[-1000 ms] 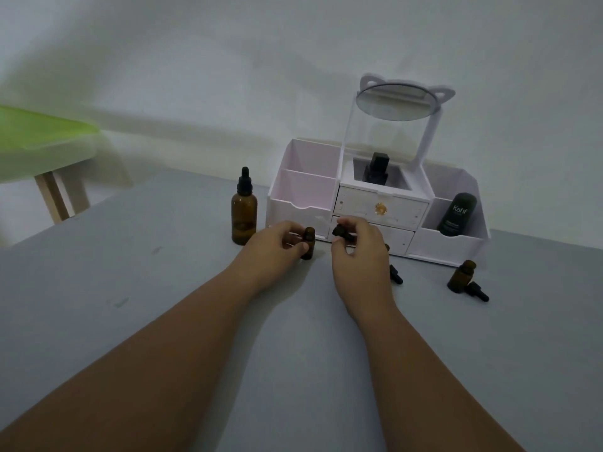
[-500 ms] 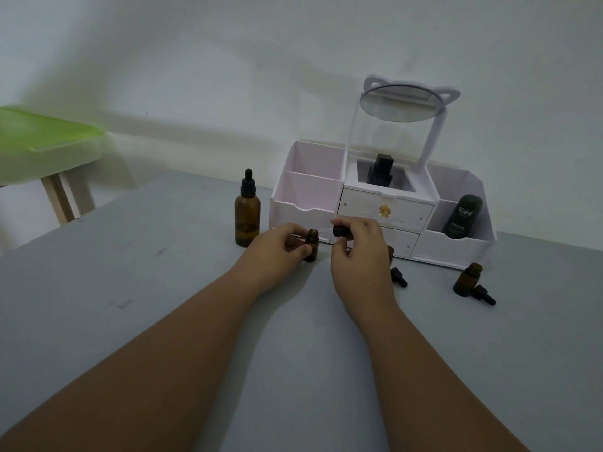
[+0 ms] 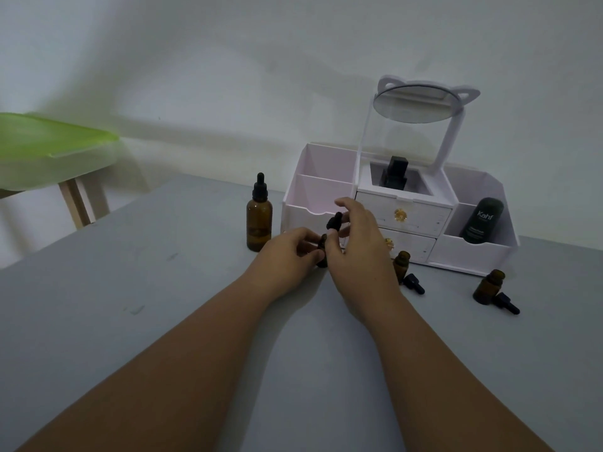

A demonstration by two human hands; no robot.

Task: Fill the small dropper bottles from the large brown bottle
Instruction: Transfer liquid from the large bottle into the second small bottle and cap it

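Note:
The large brown bottle (image 3: 259,225) stands upright on the grey table with its black dropper cap on, just left of my hands. My left hand (image 3: 287,252) grips a small brown dropper bottle (image 3: 322,252), mostly hidden by my fingers. My right hand (image 3: 355,243) holds a black dropper cap (image 3: 334,222) directly above that bottle. Two more small brown bottles, one (image 3: 400,265) by my right hand and one (image 3: 488,287) further right, stand open, each with its black dropper (image 3: 413,284) (image 3: 506,303) lying beside it.
A white organiser (image 3: 470,252) with drawers, a mirror (image 3: 419,104) and a dark Kahf bottle (image 3: 482,220) sits right behind my hands. A green-topped stool (image 3: 49,148) stands beyond the table's left edge.
My right hand has swung left and lifted the black dropper cap over the small bottle in my left hand. The camera has shifted slightly.

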